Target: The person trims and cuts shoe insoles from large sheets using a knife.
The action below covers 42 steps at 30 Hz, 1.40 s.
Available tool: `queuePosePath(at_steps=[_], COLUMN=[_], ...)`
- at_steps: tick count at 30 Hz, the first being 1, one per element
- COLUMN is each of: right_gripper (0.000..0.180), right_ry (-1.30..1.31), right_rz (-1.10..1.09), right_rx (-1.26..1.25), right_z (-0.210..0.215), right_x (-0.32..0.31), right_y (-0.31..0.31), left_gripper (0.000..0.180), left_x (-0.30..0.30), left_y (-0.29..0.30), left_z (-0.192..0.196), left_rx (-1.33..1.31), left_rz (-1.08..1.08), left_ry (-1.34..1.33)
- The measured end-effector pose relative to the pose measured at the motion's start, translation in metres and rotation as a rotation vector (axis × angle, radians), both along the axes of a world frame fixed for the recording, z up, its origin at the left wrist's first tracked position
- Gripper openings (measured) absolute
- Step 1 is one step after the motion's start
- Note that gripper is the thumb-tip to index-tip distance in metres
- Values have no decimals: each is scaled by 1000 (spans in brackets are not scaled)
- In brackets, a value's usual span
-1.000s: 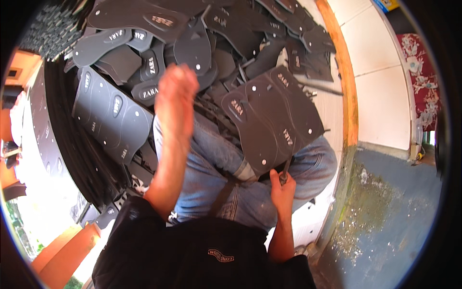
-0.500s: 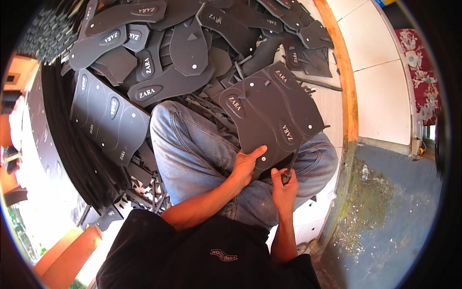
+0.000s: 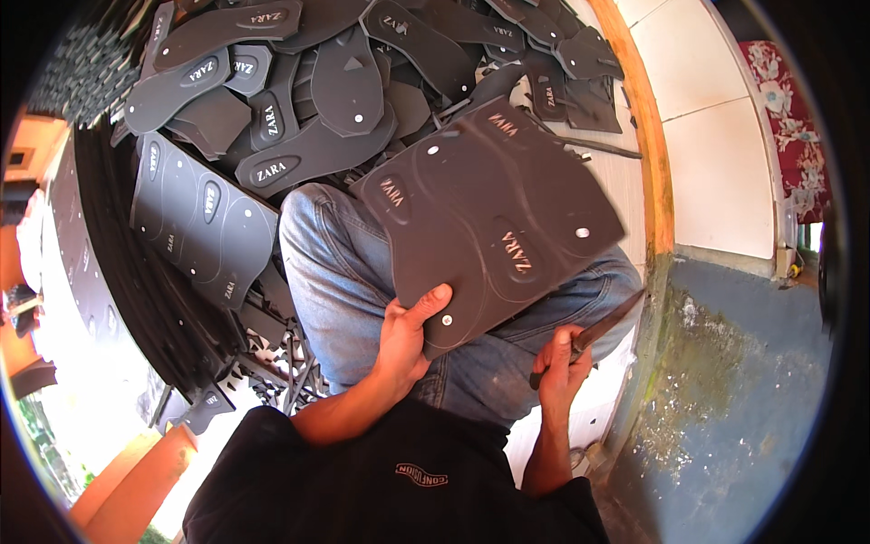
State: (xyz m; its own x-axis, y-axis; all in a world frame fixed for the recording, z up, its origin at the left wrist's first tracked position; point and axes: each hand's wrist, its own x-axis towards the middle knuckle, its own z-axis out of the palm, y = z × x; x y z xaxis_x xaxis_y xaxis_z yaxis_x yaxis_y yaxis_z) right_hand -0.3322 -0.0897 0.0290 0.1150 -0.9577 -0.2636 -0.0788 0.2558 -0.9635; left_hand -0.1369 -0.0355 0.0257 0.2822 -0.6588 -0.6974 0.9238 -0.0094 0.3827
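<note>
A dark grey foam sheet (image 3: pixel 471 218), marked with curved sole outlines, oval raised patches and white dots, is tilted over my lap. My left hand (image 3: pixel 405 335) grips its near left corner, thumb on top and fingers underneath. In my right hand (image 3: pixel 562 367) is a knife (image 3: pixel 609 326), its handle in my fist and its blade pointing up and to the right. The blade stands apart from the sheet, to the right of its near edge. Beneath the sheet are my crossed legs in blue jeans (image 3: pixel 322 272).
Cut sole pieces (image 3: pixel 349 91) lie in a loose heap ahead. Another uncut foam sheet (image 3: pixel 195 218) rests to the left, beside a stack of dark sheets (image 3: pixel 136 263). Narrow offcuts (image 3: pixel 281 363) litter the floor by my left knee. A wooden strip (image 3: pixel 648 136) borders white tiles on the right.
The knife has come away from the sheet's near right edge, moving right. My left hand has shifted the sheet left and nearer, turning it slightly.
</note>
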Motion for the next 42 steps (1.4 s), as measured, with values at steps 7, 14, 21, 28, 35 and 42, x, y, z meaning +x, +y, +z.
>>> queuePosePath(at_steps=[7, 14, 21, 28, 35, 42], right_gripper=[9, 11, 11, 9, 9, 10], right_ry=[504, 564, 625, 663, 696, 722], right_rz=[479, 528, 550, 521, 532, 532], right_rx=[241, 168, 148, 153, 135, 137], right_z=[8, 6, 0, -13, -20, -27], right_x=[-14, -23, -29, -15, 0, 16], right_y=[42, 54, 53, 56, 48, 39], left_gripper=[32, 32, 35, 31, 24, 23], left_x=[-8, -17, -21, -22, -20, -18], left_y=[15, 10, 12, 21, 23, 27], left_z=[-12, 11, 10, -4, -12, -17], left_rx=[125, 137, 149, 122, 117, 91], left_rz=[-30, -45, -89, -80, -91, -96], left_ry=[-48, 0, 17, -10, -40, -41])
